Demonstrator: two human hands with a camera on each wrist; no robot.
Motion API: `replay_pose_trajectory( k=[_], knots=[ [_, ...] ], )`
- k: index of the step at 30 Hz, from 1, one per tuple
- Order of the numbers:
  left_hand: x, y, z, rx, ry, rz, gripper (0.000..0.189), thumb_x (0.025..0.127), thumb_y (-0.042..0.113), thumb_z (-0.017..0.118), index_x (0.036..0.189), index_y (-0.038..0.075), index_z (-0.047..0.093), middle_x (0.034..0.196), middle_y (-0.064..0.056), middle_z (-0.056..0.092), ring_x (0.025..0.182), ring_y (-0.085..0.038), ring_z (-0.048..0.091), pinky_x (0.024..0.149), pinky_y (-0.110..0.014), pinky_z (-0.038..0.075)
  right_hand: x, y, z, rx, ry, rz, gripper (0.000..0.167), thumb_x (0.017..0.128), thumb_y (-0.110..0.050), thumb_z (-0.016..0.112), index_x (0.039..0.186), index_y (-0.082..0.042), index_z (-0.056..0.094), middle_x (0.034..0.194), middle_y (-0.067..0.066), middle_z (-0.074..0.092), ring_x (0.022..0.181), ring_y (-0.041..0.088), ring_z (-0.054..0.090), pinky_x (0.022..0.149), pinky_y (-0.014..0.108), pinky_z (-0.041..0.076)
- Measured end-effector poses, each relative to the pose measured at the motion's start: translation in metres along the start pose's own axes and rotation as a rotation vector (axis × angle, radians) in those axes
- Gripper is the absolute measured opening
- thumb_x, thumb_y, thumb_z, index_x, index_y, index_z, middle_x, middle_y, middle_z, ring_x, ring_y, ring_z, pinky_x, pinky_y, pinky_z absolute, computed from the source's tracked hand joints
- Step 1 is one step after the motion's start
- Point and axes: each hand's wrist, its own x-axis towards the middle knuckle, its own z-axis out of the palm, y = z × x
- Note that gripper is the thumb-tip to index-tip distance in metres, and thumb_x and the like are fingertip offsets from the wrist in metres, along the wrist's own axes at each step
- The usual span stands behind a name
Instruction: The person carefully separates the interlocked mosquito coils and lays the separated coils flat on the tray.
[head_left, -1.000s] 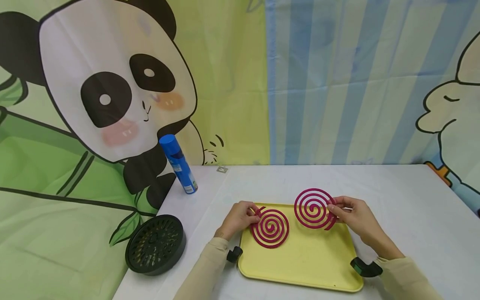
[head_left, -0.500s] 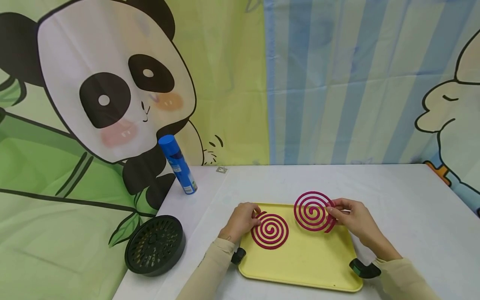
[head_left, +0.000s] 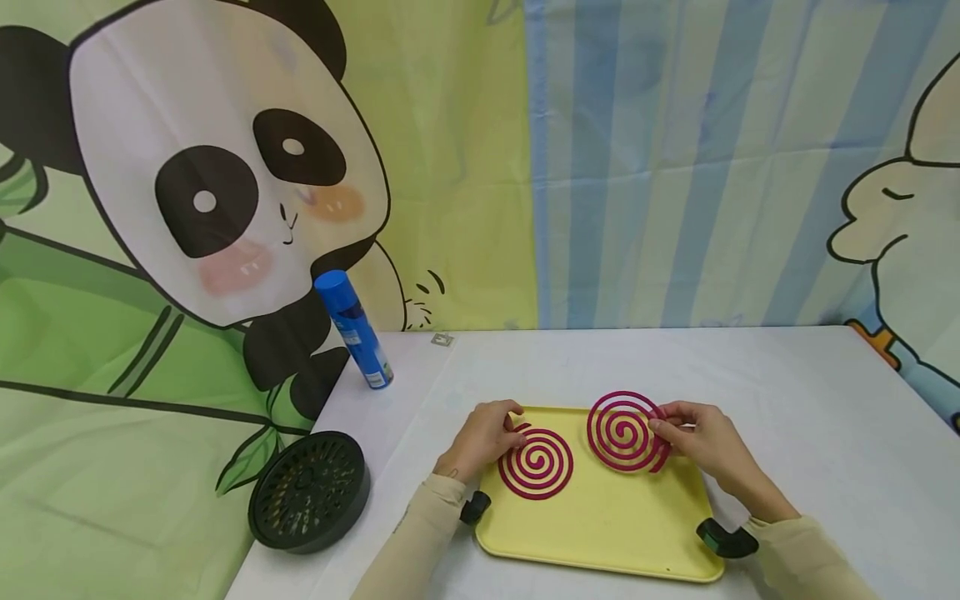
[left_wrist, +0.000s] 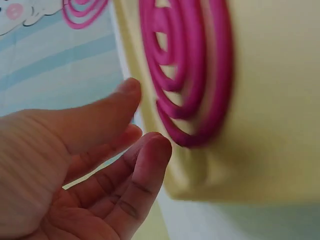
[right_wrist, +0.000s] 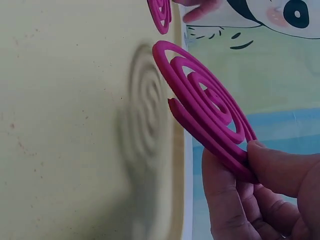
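Note:
A magenta mosquito coil [head_left: 536, 464] lies at the left part of the yellow tray [head_left: 600, 533]. My left hand [head_left: 483, 437] is beside its outer end; in the left wrist view the thumb and fingers stand apart, with a gap between them and the coil [left_wrist: 215, 75]. Over the tray's far right part, my right hand [head_left: 701, 437] pinches a second magenta mosquito coil [head_left: 624, 432] by its right edge. The right wrist view has this coil [right_wrist: 200, 107] tilted and raised, its shadow falling on the tray, with the thumb on one face and fingers behind.
A round black container with a slotted lid [head_left: 307, 492] stands at the table's left edge. Behind it is a blue spray can [head_left: 354, 329]. The white table [head_left: 825, 433] reaches back to printed curtains [head_left: 637, 167].
The left coil has come down onto the tray and my left fingers have let go of it. My right hand has lowered its coil slightly.

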Motion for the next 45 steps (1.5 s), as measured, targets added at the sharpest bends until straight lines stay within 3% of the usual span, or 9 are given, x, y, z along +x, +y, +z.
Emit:
replay_pose_trajectory(
  k=[4, 9, 16, 19, 25, 32, 38, 45],
  knots=[
    [0.000, 0.018, -0.004, -0.080, -0.035, 0.029, 0.041, 0.092, 0.018, 0.076, 0.128, 0.003, 0.065, 0.090, -0.005, 0.068, 0.073, -0.013, 0.060, 0.062, -0.022, 0.052, -0.001, -0.002, 0.000, -0.023, -0.002, 0.001, 0.039, 0.097, -0.026, 0.070, 0.119, 0.006, 0.064, 0.106, 0.016, 0.070, 0.086, 0.013, 0.071, 0.071, 0.030, 0.063],
    [0.002, 0.045, 0.000, -0.215, -0.118, 0.067, 0.043, 0.097, 0.024, 0.070, 0.136, 0.008, 0.060, 0.108, -0.009, 0.071, 0.095, -0.020, 0.071, 0.069, -0.024, 0.057, -0.002, -0.002, 0.000, -0.065, 0.000, -0.005, 0.039, 0.096, -0.028, 0.071, 0.117, 0.005, 0.066, 0.102, 0.013, 0.071, 0.084, 0.014, 0.070, 0.070, 0.030, 0.063],
    [0.007, 0.068, 0.017, -0.271, -0.187, 0.072, 0.050, 0.100, 0.031, 0.065, 0.144, 0.011, 0.054, 0.132, -0.015, 0.065, 0.119, -0.026, 0.065, 0.092, -0.032, 0.058, -0.003, 0.000, 0.001, -0.051, -0.018, 0.020, 0.040, 0.096, -0.027, 0.071, 0.118, 0.006, 0.065, 0.101, 0.013, 0.072, 0.081, 0.016, 0.072, 0.069, 0.030, 0.063],
    [0.007, 0.069, 0.024, -0.273, -0.216, 0.059, 0.051, 0.101, 0.032, 0.063, 0.147, 0.010, 0.052, 0.136, -0.014, 0.064, 0.124, -0.023, 0.063, 0.095, -0.031, 0.056, -0.002, -0.001, 0.003, -0.041, -0.025, 0.033, 0.041, 0.095, -0.027, 0.072, 0.118, 0.006, 0.065, 0.101, 0.012, 0.071, 0.082, 0.016, 0.071, 0.069, 0.029, 0.063],
    [0.007, 0.069, 0.031, -0.278, -0.238, 0.118, 0.047, 0.103, 0.025, 0.060, 0.144, 0.005, 0.054, 0.132, -0.012, 0.067, 0.119, -0.018, 0.066, 0.090, -0.021, 0.055, -0.004, -0.005, 0.003, -0.048, -0.032, 0.020, 0.043, 0.096, -0.028, 0.072, 0.118, 0.008, 0.065, 0.100, 0.013, 0.072, 0.082, 0.018, 0.072, 0.068, 0.030, 0.063],
    [0.007, 0.069, 0.038, -0.298, -0.246, 0.054, 0.046, 0.102, 0.030, 0.063, 0.141, 0.007, 0.058, 0.128, -0.008, 0.069, 0.111, -0.012, 0.067, 0.089, -0.023, 0.056, -0.006, -0.006, 0.003, -0.058, -0.031, 0.027, 0.045, 0.095, -0.027, 0.073, 0.126, 0.004, 0.061, 0.098, 0.013, 0.070, 0.080, 0.018, 0.071, 0.068, 0.030, 0.063],
    [0.003, 0.069, 0.040, -0.305, -0.247, 0.049, 0.045, 0.100, 0.029, 0.065, 0.139, 0.006, 0.059, 0.121, -0.009, 0.071, 0.099, -0.010, 0.069, 0.081, -0.020, 0.056, -0.004, -0.002, 0.007, -0.049, 0.010, 0.027, 0.043, 0.093, -0.022, 0.076, 0.125, 0.000, 0.057, 0.090, 0.010, 0.071, 0.072, 0.017, 0.070, 0.064, 0.030, 0.062],
    [0.002, 0.066, 0.042, -0.273, -0.242, 0.066, 0.045, 0.102, 0.030, 0.061, 0.141, 0.008, 0.057, 0.126, -0.009, 0.070, 0.111, -0.015, 0.067, 0.086, -0.022, 0.056, -0.005, -0.001, 0.011, -0.149, 0.034, 0.004, 0.036, 0.093, -0.021, 0.075, 0.115, 0.002, 0.057, 0.093, 0.012, 0.074, 0.071, 0.017, 0.071, 0.062, 0.029, 0.061]
  ],
)
